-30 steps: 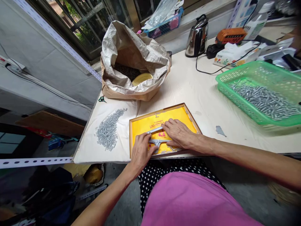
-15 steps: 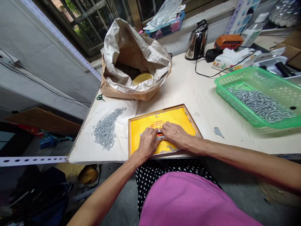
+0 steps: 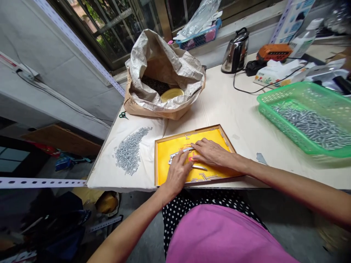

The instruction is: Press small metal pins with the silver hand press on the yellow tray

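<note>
A shallow tray (image 3: 157,164) with a yellow printed lining lies in front of me at the table's front edge. In it are two slim silvery metal strips: the upper metal strip (image 3: 178,152) slants, and the lower metal strip (image 3: 200,168) runs beneath my left hand (image 3: 178,173). That hand's fingers curl over the strips, its thumb by the lower one. Fairly straight fingers of my right hand (image 3: 211,153) touch the upper strip's right end, the thumb apart from them. Several small metal pins (image 3: 204,177) lie along the tray's near side.
Left of the tray is a heap of small metal pins (image 3: 128,151) on white cloth, with scissors (image 3: 123,115) behind. An open sack (image 3: 164,111) stands at the back. On the right are a green basket (image 3: 290,129) of metal pieces, a kettle (image 3: 235,51) and a cable (image 3: 246,90).
My hands have spread slightly apart over the tray; before, they met at its middle. The metal strips now show more, the upper one slanting. The whole view has shifted a little.
</note>
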Available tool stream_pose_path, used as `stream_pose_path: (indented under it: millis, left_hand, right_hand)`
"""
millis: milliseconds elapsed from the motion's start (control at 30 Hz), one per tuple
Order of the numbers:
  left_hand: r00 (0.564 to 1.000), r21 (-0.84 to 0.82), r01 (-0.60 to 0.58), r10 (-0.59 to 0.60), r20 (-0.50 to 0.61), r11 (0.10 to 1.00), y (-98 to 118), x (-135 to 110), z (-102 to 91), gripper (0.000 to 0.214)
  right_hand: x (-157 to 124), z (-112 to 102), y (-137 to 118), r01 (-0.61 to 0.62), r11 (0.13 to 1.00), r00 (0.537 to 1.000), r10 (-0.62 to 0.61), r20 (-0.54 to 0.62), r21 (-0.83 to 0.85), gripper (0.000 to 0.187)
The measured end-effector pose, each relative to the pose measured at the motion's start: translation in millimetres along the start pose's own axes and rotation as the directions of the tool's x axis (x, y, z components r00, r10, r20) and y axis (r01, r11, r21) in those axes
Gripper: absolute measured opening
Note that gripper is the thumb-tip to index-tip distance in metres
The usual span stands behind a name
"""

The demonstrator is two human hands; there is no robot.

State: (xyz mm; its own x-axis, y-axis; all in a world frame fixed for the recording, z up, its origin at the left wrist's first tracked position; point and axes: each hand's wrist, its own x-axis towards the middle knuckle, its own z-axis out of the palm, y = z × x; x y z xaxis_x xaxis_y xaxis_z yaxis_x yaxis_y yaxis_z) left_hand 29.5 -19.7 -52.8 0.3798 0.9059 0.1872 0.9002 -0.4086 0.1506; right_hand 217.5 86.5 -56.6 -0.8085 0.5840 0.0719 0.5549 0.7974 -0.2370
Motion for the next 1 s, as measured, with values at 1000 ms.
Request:
stream_pose_path:
  millis: [1000]
  left_hand:
    - [0.677, 0.162, 0.726, -0.736, -0.002, 0.668, -161, -78, -43.2, 0.019]
  right_hand:
    - [-21, 44, -43, 0.015, 0.998, 0.991, -0.007, -0.131, 0.062, 0.010]
